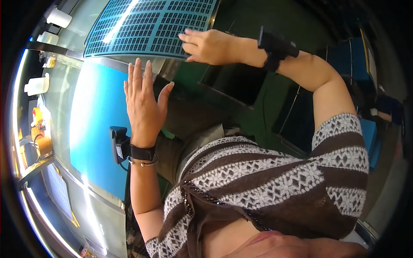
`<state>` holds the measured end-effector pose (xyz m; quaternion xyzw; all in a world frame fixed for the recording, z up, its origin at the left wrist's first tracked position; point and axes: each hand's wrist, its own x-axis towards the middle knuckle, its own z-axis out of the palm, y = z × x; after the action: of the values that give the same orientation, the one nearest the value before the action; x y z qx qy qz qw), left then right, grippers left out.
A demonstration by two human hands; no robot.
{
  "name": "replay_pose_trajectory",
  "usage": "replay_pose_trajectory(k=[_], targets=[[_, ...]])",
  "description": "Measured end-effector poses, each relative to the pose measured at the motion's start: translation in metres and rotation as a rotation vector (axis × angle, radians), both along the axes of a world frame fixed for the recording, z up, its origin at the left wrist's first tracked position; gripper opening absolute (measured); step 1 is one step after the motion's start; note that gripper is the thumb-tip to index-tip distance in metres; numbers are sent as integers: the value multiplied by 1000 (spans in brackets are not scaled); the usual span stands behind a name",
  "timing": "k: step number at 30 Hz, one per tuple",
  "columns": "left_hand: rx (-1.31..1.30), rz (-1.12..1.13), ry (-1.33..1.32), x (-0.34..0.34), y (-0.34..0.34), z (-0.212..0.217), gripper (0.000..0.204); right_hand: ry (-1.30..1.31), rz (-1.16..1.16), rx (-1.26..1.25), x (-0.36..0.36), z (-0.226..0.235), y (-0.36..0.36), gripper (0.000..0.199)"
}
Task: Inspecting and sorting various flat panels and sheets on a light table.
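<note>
A teal sheet [148,32] with rows of small dark printed patterns lies at the top of the head view, its near edge slightly curved. My left hand [145,103] is open and palm down, fingers stretched forward with tips close to that near edge, the thumb held out to the side. Beneath and beside it is a plain bright blue sheet [97,116] on the bench. My right hand [211,46] reaches over the patterned sheet's right corner, fingers apart; whether the tips press on it cannot be made out. Each wrist wears a black strapped device [120,144].
Along the left of the bench [60,107] stand white containers [38,85] and rolls of orange tape [42,144]. A bright light strip runs at the far left. On the right, dark racks [297,116] and blue boxes [368,133] stand on the floor, with another person's arm [380,115] beyond.
</note>
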<state>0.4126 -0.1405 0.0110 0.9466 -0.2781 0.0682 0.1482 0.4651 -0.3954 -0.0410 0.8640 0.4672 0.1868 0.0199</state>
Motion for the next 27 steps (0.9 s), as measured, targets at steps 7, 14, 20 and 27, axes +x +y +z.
replay_pose_trajectory(k=[7, 14, 20, 27], targets=[[-98, 25, -41, 6, -8, 6, 39, 322, -105, 491, 17, 25, -3, 9], [22, 123, -136, 60, -40, -35, 71, 87, -214, 525, 67, 82, -3, 20], [164, 235, -99, 82, -54, -44, 93, -555, -11, 577, 60, 214, 12, 10], [-848, 149, 527, 101, -9, -19, 61, -581, 241, 452, 18, 208, 34, 12]])
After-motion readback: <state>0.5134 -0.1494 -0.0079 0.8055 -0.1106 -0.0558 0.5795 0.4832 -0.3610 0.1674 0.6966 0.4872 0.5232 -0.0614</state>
